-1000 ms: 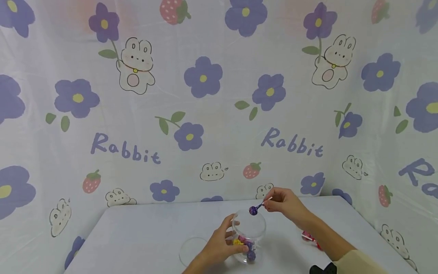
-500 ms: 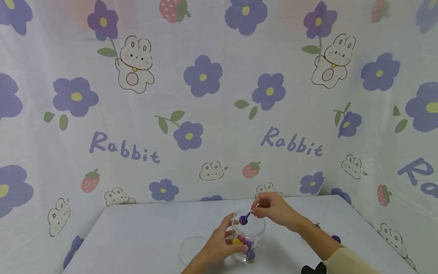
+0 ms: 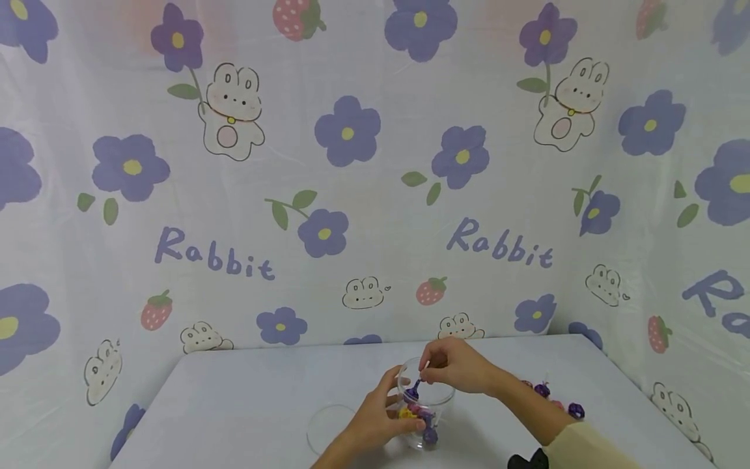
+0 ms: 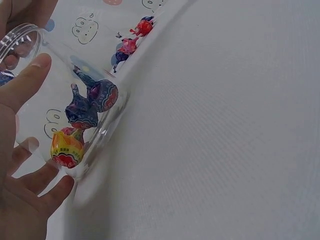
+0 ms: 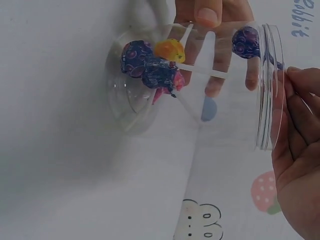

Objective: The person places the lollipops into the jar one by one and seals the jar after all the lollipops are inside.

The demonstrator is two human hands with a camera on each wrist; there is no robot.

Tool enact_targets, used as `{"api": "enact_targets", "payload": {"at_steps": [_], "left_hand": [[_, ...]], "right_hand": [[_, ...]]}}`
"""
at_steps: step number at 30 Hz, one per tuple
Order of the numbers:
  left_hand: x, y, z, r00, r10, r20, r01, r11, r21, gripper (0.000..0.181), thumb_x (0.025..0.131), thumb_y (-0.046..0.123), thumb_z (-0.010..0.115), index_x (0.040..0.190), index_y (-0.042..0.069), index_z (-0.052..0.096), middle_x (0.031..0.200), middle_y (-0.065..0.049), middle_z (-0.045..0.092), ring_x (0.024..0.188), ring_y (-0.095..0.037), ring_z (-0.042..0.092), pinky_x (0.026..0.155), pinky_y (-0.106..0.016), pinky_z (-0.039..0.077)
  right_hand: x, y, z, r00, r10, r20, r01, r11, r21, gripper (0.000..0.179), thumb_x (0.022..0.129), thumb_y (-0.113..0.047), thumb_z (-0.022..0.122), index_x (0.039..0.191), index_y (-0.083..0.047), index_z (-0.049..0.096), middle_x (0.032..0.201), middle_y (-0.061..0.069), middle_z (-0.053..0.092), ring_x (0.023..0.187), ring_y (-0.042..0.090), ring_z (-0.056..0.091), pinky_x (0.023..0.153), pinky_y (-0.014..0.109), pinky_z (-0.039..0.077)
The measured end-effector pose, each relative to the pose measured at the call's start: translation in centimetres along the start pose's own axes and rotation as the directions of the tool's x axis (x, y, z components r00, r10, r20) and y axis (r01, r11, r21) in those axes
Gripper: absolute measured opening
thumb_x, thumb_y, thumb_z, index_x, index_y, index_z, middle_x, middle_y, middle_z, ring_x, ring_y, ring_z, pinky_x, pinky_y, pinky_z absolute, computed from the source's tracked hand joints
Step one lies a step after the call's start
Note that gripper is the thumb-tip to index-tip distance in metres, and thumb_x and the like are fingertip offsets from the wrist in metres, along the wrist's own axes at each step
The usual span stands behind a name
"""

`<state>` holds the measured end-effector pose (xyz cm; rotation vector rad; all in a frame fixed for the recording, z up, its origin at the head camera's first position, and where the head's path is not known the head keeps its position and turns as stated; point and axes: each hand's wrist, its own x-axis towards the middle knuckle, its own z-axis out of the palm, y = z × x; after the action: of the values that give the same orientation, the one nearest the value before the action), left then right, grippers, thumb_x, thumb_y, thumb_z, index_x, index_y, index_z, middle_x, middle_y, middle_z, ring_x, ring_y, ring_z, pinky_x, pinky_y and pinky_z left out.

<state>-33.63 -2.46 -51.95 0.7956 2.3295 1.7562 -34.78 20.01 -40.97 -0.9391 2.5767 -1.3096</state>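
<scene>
Table [image 3: 252, 391]: white, under everything; a ready rest for the jar.
Jar [image 5: 267, 100]: clear, mouth upward; whether the base sits flat is hard to tell. Steadiness matters most here.
Left hand [image 3: 381, 417]: wrapped round the jar, thumb near side, other fingers spread along the far wall. Firm, not crushing, should do.
Right hand [image 3: 459, 368]: at the mouth, thumb and fingertips pinched on the stem end of the held lollipop [image 5: 245, 42].
Clear disc [image 3: 328, 426]: flat on the table, left of the jar; best left alone.
Loose lollipops [image 3: 577, 411]: on the table, right of the jar.
Jarred lollipops [image 5: 159, 74]: bunched near the bottom.
Held lollipop: purple, head down, just inside the rim; better lowered close to the bunch before release.
</scene>
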Motion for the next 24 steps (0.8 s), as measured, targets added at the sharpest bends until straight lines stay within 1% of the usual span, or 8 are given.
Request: {"api": "enact_targets", "payload": {"at_steps": [4, 7, 10, 12, 14, 16, 19, 24], "left_hand": [[0.04, -0.18, -0.03, 1.000, 0.010, -0.001, -0.010, 1.000, -0.002, 0.095, 0.086, 0.026, 0.088, 0.161, 0.021, 0.029, 0.151, -0.015, 0.049, 0.132, -0.047, 0.053, 0.100, -0.050, 0.055], [0.05, -0.17, -0.03, 1.000, 0.003, -0.001, -0.003, 1.000, 0.002, 0.095, 0.086, 0.026, 0.088, 0.161, 0.020, 0.029, 0.151, -0.015, 0.049, 0.132, -0.048, 0.053, 0.100, -0.051, 0.055], [0.01, -0.04, -0.05, 1.000, 0.003, 0.002, -0.003, 1.000, 0.005, 0.096, 0.086, 0.028, 0.088, 0.161, 0.019, 0.028, 0.151, -0.014, 0.049, 0.132, -0.048, 0.053, 0.100, -0.050, 0.055], [-0.04, 0.04, -0.08, 1.000, 0.005, 0.005, -0.005, 1.000, 0.006, 0.096, 0.086, 0.029, 0.088, 0.161, 0.019, 0.028, 0.151, -0.013, 0.049, 0.132, -0.048, 0.053, 0.100, -0.050, 0.055], [-0.08, 0.08, -0.11, 1.000, 0.008, 0.007, -0.008, 1.000, 0.003, 0.096, 0.086, 0.029, 0.087, 0.161, 0.020, 0.028, 0.152, -0.013, 0.048, 0.132, -0.049, 0.052, 0.100, -0.050, 0.055], [-0.09, 0.07, -0.14, 1.000, 0.006, 0.008, -0.006, 1.000, 0.000, 0.095, 0.086, 0.030, 0.087, 0.161, 0.021, 0.028, 0.152, -0.014, 0.047, 0.132, -0.049, 0.052, 0.100, -0.050, 0.055], [-0.03, -0.06, -0.13, 1.000, 0.002, 0.006, -0.002, 1.000, -0.004, 0.095, 0.086, 0.029, 0.087, 0.160, 0.021, 0.029, 0.153, -0.016, 0.047, 0.132, -0.049, 0.052, 0.100, -0.049, 0.055], [0.08, -0.36, -0.07, 1.000, 0.007, 0.007, -0.007, 1.000, 0.000, 0.094, 0.087, 0.030, 0.087, 0.160, 0.019, 0.029, 0.151, -0.018, 0.048, 0.131, -0.049, 0.053, 0.099, -0.047, 0.055]], "right_hand": [[0.20, -0.41, 0.02, 0.999, -0.004, 0.047, 0.005, 0.999, -0.037, 0.002, 0.094, -0.005, 0.073, 0.095, -0.004, 0.072, 0.081, -0.001, 0.073, 0.078, 0.025, 0.071, 0.072, 0.028, 0.059], [0.33, -0.62, 0.02, 0.997, -0.004, 0.083, 0.008, 0.999, -0.048, 0.003, 0.095, -0.004, 0.072, 0.094, -0.007, 0.072, 0.081, -0.001, 0.074, 0.079, 0.027, 0.071, 0.073, 0.027, 0.060], [0.46, -0.68, 0.02, 0.994, -0.003, 0.112, 0.008, 0.999, -0.047, 0.005, 0.095, -0.003, 0.072, 0.094, -0.008, 0.073, 0.084, 0.000, 0.075, 0.081, 0.030, 0.072, 0.075, 0.027, 0.060], [0.56, -0.65, 0.02, 0.992, 0.002, 0.125, 0.004, 0.999, -0.045, 0.006, 0.095, -0.003, 0.072, 0.095, -0.009, 0.074, 0.086, 0.000, 0.075, 0.082, 0.029, 0.073, 0.076, 0.028, 0.061], [0.64, -0.59, 0.03, 0.991, 0.009, 0.133, -0.004, 0.999, -0.037, 0.005, 0.095, -0.003, 0.073, 0.099, -0.006, 0.075, 0.090, 0.004, 0.076, 0.085, 0.026, 0.074, 0.078, 0.031, 0.062], [0.67, -0.53, 0.02, 0.991, 0.014, 0.135, -0.010, 0.999, -0.035, 0.008, 0.095, -0.005, 0.073, 0.103, -0.005, 0.075, 0.094, 0.006, 0.077, 0.088, 0.023, 0.074, 0.081, 0.033, 0.062], [0.63, -0.44, 0.00, 0.992, 0.012, 0.124, -0.007, 0.999, -0.040, 0.013, 0.096, -0.007, 0.072, 0.108, -0.002, 0.075, 0.098, 0.005, 0.077, 0.090, 0.017, 0.074, 0.083, 0.035, 0.062], [0.32, -0.28, -0.16, 0.996, -0.010, 0.090, 0.014, 0.999, -0.045, 0.013, 0.096, -0.007, 0.072, 0.108, -0.003, 0.075, 0.098, 0.000, 0.075, 0.091, 0.019, 0.073, 0.084, 0.032, 0.061]]}}
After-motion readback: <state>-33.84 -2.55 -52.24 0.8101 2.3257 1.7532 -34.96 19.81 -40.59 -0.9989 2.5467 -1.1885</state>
